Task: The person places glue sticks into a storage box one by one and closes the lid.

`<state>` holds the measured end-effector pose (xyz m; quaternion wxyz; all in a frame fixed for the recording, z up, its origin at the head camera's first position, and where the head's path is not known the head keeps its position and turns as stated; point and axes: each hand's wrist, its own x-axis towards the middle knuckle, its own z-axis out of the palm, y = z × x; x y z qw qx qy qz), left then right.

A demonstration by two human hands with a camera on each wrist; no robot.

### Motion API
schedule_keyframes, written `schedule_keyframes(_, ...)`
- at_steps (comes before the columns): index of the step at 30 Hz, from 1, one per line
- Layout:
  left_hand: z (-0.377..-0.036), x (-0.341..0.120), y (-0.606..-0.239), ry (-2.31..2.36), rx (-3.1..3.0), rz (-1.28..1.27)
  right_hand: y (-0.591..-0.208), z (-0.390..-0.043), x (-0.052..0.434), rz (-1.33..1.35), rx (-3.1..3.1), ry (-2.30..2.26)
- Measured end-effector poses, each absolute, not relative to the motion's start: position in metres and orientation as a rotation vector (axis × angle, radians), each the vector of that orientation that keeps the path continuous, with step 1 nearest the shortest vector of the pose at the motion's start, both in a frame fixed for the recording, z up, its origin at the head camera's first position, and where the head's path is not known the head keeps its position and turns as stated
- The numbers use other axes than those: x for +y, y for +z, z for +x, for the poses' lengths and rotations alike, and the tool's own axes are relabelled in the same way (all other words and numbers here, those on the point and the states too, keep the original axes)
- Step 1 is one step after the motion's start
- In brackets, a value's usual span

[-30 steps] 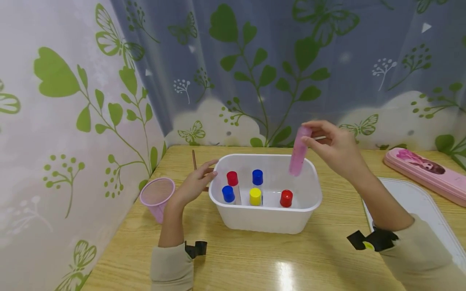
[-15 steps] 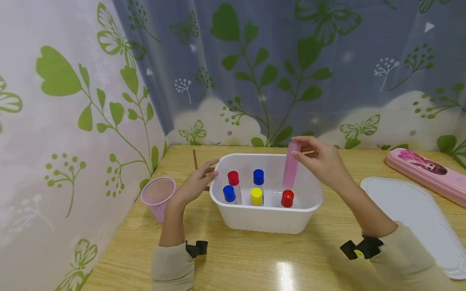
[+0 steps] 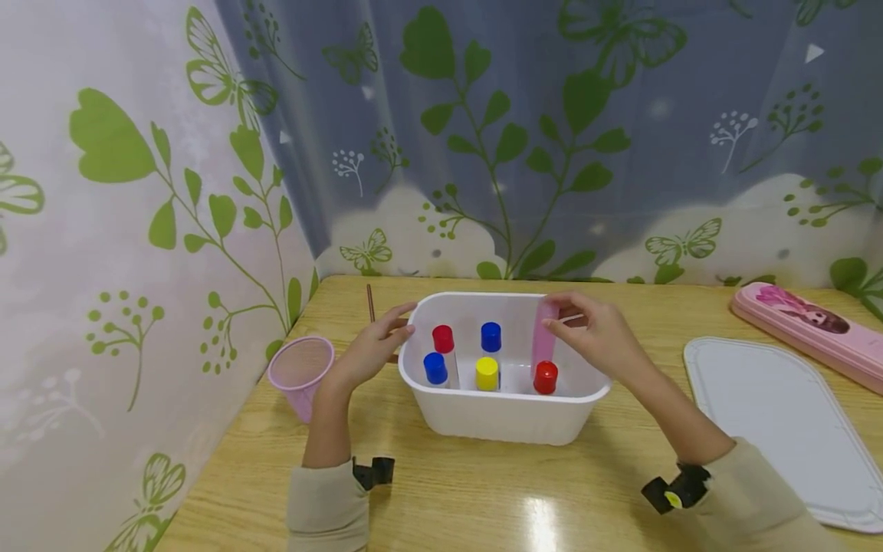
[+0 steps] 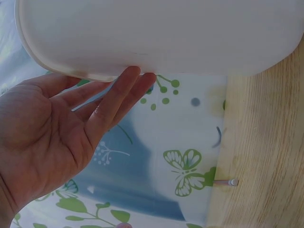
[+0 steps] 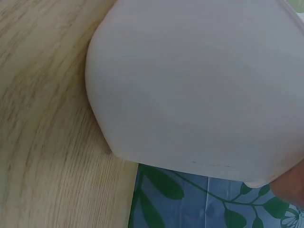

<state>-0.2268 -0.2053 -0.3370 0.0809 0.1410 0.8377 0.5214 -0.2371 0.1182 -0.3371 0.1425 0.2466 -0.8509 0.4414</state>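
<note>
Pink tube point(image 3: 543, 343), lower inside the white tub point(image 3: 497, 418) than a second ago.
Five capped tubes point(image 3: 491, 339) share the tub: two red, two blue, one yellow. The right hand point(image 3: 599, 337) pinches the pink tube's upper end; the rest extends below that grasp, partly behind a red cap point(image 3: 546, 377). The left hand point(image 3: 368, 353), fingers loosely extended, rests against the tub's rim.
</note>
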Motion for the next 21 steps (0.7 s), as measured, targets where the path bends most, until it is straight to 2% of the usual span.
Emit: schedule_keyframes(21,-0.2266,-0.2056,-0.3383,1.554,2.504,0.416,-0.3406,-0.2363,0.1199,0.738,-2.693,1.067)
